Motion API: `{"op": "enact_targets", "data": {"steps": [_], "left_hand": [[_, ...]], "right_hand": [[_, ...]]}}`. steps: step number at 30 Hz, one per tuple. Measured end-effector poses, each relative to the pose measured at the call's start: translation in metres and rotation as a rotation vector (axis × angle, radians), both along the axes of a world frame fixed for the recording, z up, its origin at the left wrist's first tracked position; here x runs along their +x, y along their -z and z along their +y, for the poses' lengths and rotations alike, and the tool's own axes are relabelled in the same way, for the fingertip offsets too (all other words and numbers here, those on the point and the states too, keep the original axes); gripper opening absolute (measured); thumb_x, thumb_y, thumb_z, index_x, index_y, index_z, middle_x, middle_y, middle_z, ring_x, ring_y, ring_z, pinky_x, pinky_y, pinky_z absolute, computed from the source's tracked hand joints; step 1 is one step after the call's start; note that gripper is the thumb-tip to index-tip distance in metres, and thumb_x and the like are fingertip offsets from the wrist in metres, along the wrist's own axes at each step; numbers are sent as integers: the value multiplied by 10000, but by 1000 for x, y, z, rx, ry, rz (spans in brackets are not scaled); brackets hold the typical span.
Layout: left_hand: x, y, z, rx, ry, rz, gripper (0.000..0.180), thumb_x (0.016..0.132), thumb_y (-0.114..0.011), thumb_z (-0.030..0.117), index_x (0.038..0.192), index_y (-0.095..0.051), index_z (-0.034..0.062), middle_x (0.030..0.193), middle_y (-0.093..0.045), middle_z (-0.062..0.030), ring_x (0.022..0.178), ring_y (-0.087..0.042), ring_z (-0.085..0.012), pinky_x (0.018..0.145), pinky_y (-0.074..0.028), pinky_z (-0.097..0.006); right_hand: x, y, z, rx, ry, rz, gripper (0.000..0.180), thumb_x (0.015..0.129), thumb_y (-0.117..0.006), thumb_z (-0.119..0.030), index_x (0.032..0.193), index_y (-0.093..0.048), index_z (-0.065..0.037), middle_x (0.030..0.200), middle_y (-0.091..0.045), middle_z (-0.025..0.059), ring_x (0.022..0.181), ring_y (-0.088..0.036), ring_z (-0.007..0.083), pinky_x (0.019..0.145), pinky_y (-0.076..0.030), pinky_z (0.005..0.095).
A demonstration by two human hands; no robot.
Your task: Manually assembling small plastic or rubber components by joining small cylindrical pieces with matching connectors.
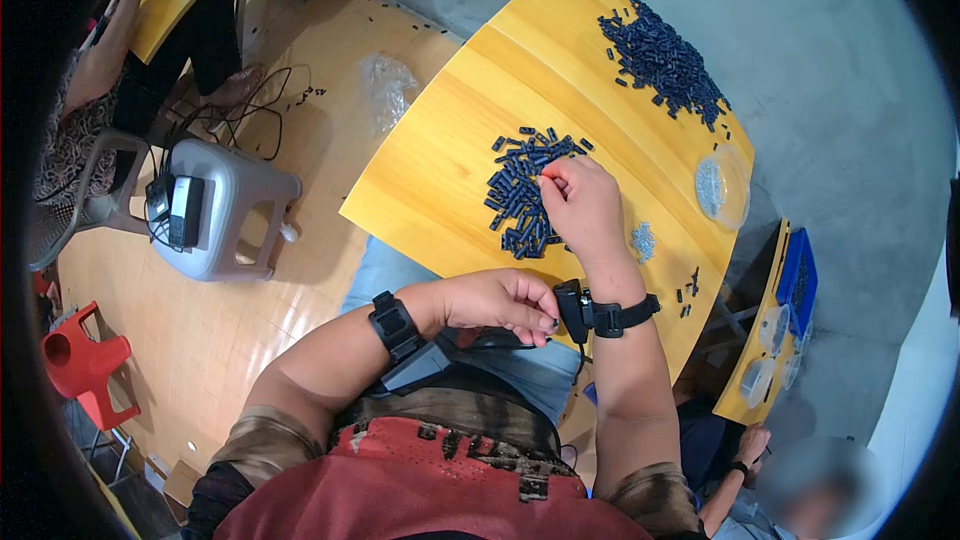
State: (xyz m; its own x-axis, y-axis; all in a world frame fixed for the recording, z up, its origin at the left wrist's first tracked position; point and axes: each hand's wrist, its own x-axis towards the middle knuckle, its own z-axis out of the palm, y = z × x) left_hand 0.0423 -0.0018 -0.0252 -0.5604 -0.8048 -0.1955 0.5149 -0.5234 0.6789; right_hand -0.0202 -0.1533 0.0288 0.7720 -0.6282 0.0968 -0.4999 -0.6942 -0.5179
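Observation:
My left hand (505, 305) is closed in a pinch in front of my body, at the table's near edge. A small black piece (555, 324) shows at its fingertips. Over the nearer pile of small black tube-like parts (520, 190), my right hand (583, 202) has thumb and forefinger pressed together. Whatever sits between those fingers is too small to make out. Beside the right wrist lies a small heap of tiny silvery pieces (643, 241).
The yellow table (430, 160) also bears a larger heap of black parts (665, 60), a clear round dish of silvery pieces (722, 188) and a few loose parts (690, 290). A grey stool (215, 205) stands left. Other people sit at tables far left and lower right.

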Motion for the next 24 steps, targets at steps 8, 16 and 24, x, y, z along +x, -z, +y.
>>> {"op": "enact_targets", "data": {"steps": [8, 16, 24], "left_hand": [[2, -2, 1, -15, 10, 21, 164, 913, -610, 195, 1002, -611, 57, 896, -664, -36, 819, -615, -96, 741, -477, -220], [0, -1, 1, -62, 5, 56, 180, 911, -615, 211, 1006, -611, 59, 900, -668, -36, 833, -620, -96, 729, -475, -215], [7, -13, 0, -8, 45, -3, 181, 908, -621, 226, 1000, -610, 70, 899, -644, -26, 822, -574, -90, 759, -464, -225]], "right_hand": [[4, 2, 2, -100, -34, 55, 79, 760, -647, -95, 812, -649, -36, 806, -613, 117, 790, -604, 302, 680, -497, 403], [1, 1, 4, -139, -30, 72, 71, 746, -642, -78, 802, -641, -35, 818, -614, 118, 803, -599, 309, 695, -498, 412], [2, 1, 4, -132, -26, 75, 50, 740, -638, -68, 773, -623, -34, 793, -602, 115, 802, -591, 310, 701, -492, 416]]}}
